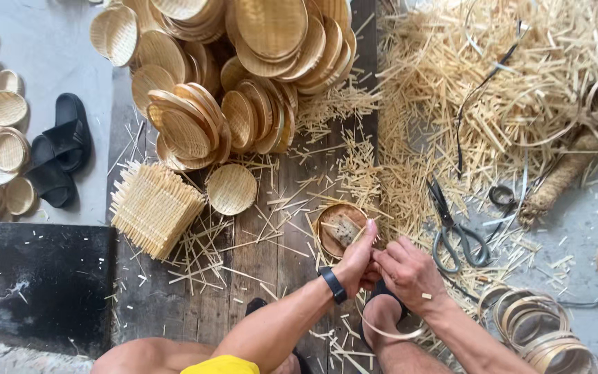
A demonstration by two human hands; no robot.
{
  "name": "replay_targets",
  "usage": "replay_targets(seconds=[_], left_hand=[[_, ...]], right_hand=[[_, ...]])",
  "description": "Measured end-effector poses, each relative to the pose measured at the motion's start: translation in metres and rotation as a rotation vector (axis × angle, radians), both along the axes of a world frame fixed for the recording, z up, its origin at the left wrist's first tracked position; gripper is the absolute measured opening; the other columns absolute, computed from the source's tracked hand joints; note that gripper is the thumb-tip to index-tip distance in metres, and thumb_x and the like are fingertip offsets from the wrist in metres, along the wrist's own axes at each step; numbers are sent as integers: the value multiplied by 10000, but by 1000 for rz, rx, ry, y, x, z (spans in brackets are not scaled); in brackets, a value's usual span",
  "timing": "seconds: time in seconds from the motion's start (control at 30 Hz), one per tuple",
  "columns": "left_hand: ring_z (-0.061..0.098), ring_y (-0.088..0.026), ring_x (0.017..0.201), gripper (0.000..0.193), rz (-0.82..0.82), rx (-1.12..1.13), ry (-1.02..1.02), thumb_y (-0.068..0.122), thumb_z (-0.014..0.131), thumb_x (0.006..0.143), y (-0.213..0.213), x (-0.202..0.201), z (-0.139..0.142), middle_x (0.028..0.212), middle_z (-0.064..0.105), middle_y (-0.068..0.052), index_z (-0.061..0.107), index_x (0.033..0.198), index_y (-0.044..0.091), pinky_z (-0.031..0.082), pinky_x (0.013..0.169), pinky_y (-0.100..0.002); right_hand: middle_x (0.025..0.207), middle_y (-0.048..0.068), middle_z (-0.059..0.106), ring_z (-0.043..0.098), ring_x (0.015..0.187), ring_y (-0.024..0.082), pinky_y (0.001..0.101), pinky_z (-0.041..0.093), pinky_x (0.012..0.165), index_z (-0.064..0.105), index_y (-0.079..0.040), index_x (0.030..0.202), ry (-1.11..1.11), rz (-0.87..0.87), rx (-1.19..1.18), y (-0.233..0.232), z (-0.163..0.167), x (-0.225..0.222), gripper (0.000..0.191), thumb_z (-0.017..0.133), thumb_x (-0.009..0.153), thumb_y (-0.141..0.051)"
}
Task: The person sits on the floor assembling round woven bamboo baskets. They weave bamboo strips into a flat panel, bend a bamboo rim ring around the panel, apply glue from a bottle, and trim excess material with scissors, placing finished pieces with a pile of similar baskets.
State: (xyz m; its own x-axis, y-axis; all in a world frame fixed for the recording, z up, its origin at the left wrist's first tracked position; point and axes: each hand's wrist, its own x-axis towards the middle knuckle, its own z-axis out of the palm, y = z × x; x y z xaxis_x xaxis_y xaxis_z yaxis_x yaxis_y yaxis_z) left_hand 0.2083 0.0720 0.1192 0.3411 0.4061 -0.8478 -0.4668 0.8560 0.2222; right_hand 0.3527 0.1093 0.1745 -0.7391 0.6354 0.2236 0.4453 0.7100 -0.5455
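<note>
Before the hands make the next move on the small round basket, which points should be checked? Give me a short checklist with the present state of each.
1. Both hands on the work: left hand and right hand meet just below the basket. Ok.
2. Basket in reach on the boards: ok.
3. Bamboo strip looped under the hands: whether it is gripped, cannot tell.
4. Scissors near the right hand, lying free on the scraps: ok.
5. Ground around the basket: covered with loose bamboo slivers. Not ok.
6. Spare rings beside the right arm: ok.
</note>
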Motion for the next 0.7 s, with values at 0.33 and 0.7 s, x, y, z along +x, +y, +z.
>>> replay_targets(seconds=[0.33,0.7], left_hand=[[200,-90,405,738,97,6,21,874,337,917,-2,3,2,497,277,83,344,563,226,124,421,-276],[320,-57,418,457,118,198,-41,626,490,988,18,-20,31,555,432,106,578,816,212,190,388,-234]], right_hand=[[750,68,544,589,728,247,369,509,617,746,-63,939,36,-143,-17,-9,-10,1,216,757,724,-54],[887,48,680,690,797,205,333,597,661,749,-91,1039,83,-371,-466,27,2,1,328,804,740,-214]])
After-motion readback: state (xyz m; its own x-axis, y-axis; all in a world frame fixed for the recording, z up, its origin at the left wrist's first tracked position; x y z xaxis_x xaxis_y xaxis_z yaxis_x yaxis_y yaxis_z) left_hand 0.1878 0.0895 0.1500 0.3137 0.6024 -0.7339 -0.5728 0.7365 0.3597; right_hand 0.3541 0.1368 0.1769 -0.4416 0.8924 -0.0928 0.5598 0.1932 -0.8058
